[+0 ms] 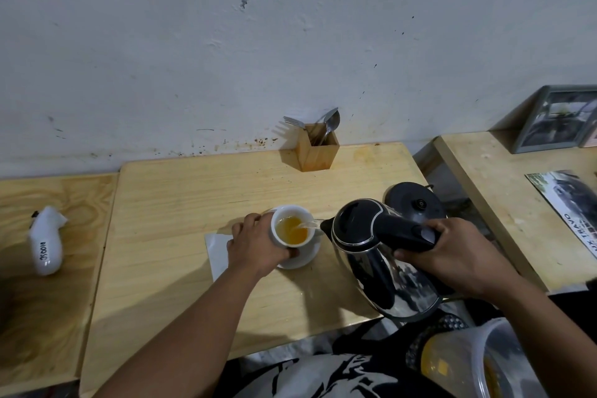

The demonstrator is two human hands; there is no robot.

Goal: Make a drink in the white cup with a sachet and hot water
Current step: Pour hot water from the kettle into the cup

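Observation:
The white cup (292, 213) stands on a white saucer (305, 258) near the middle of the wooden table (193, 203). Orange-yellow liquid fills its lower part. My left hand (255, 245) wraps around the cup's left side. My right hand (452, 255) grips the black handle of a steel electric kettle (371, 242), which is tilted left. A thin stream of water runs from the spout into the cup. A white paper (218, 252) lies flat under my left hand; I cannot tell if it is the sachet.
The kettle's black base (416, 200) sits behind the kettle. A wooden holder with a fork and spoons (318, 147) stands by the wall. A white device (45, 242) lies on the left table. Photos (555, 119) rest on the right table. A plastic container (478, 362) sits bottom right.

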